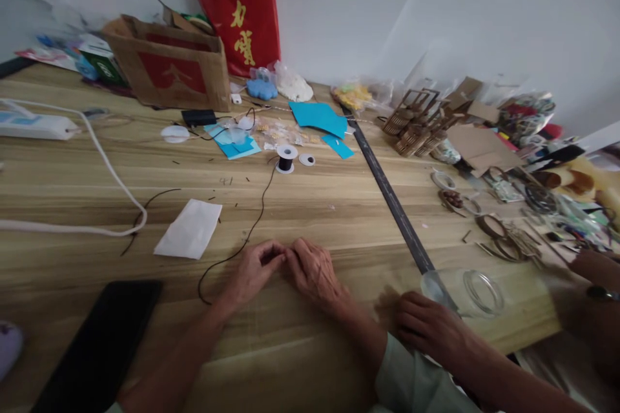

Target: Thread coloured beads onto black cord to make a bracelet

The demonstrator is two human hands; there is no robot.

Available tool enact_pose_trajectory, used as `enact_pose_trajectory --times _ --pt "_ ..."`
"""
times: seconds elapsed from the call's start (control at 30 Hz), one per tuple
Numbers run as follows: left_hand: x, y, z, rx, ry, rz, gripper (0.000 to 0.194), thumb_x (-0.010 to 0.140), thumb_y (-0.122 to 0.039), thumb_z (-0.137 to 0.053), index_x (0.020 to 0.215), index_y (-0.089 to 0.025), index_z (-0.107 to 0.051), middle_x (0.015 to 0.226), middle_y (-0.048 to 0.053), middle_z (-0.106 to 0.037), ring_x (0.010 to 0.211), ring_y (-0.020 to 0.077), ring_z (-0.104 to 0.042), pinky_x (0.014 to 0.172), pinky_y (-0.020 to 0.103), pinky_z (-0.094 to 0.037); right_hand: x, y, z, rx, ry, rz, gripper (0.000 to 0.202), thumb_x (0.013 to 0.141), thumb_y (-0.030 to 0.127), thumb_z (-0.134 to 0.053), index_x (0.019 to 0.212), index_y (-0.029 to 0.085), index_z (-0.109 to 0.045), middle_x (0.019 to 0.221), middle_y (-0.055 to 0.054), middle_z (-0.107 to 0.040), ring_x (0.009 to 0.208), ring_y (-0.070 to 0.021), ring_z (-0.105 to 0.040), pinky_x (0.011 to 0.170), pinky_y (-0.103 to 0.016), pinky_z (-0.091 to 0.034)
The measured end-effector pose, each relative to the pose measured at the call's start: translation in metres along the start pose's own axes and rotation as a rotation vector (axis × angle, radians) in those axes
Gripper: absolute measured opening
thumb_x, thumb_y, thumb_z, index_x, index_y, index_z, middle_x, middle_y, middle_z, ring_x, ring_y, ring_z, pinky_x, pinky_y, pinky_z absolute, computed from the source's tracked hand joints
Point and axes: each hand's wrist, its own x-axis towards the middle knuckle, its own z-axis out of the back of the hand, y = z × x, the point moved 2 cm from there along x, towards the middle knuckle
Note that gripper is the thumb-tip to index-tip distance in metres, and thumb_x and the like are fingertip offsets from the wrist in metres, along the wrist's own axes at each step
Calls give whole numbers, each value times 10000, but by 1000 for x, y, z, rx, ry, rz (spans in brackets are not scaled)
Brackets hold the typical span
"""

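My left hand [256, 270] and my right hand [314, 272] meet just above the wooden table, their fingertips pinched close together. Whatever they pinch is too small or too hidden to make out. A thin black cord [263, 208] runs from a white spool [285, 160] wound with black, curves across the wood and disappears beside my left wrist. Left of my hands lies a white sheet of folded paper [190, 230]. Short black cord bits are scattered behind it.
A black phone-like slab [104, 342] lies at the front left, a white cable [109, 164] behind it. A co-worker's hand [429, 322] rests at the right near a clear container [477, 293]. A cardboard box [169, 68], blue sheets [320, 118] and small baskets [416, 119] stand farther back.
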Motion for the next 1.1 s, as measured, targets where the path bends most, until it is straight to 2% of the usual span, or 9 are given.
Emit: enact_pose_trajectory --times 0.2,0.47,0.63,0.87,1.1 --pt "0 2 -1 39 -4 -13 151 789 -289 -566 757 -162 -641 738 22 -664 707 164 -584 676 269 -473 -1 -6 -2 64 4 -36 207 986 244 -349 806 252 -450 794 -43 -597 726 -194 -587 633 -323 -441" --pt "1 2 -3 15 -36 20 146 766 -299 -594 765 -165 -651 750 22 -673 731 172 -610 707 279 -483 -2 -11 -5 57 -11 1 217 981 220 -320 836 251 -479 794 -54 -586 724 -195 -568 639 -328 -445" --pt "2 0 -3 26 -40 23 163 751 -311 -591 732 -158 -646 708 24 -658 693 168 -596 666 274 -482 -3 -15 -4 139 -4 0 236 990 224 -308 844 234 -493 798 -52 -567 728 -178 -547 661 -308 -433" --pt "3 -2 -3 57 -39 -11 148 734 -298 -600 715 -159 -644 690 24 -661 670 163 -592 654 265 -485 -2 -29 -3 423 -172 -9 199 974 251 -375 848 192 -517 753 -18 -523 714 -148 -511 640 -257 -401" --pt "3 4 -4 32 -57 -16 144 740 -290 -600 717 -156 -645 701 26 -658 692 167 -599 672 274 -483 -1 -23 -5 304 -92 82 165 943 232 -456 827 184 -563 779 -46 -574 763 -169 -525 698 -275 -415"
